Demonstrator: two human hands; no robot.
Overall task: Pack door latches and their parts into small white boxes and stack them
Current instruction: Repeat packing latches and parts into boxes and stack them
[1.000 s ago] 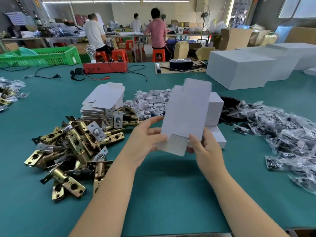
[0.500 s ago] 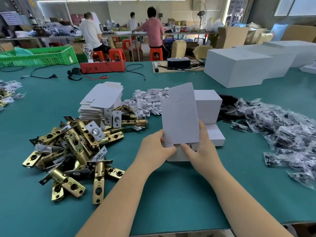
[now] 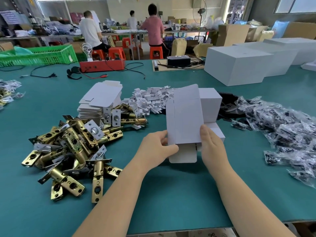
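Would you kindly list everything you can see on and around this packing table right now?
Unfolded white cardboard box: one, white, held upright at centre.
Brass door latches: a pile, gold, left.
Flat white box blanks: one stack, behind latches.
Small white folded parts: a heap, centre back.
Closed small white boxes: a stack, behind held box.
Clear plastic bags of dark parts: a heap, right.
Green table: one.
Left hand, right hand: both grip box.

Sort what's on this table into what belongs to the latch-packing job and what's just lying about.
Job:
both hands folding a white box
flat box blanks
brass door latches
white folded inserts
bagged parts
finished small boxes

Lying about:
red device with cables
green crate
large white cartons
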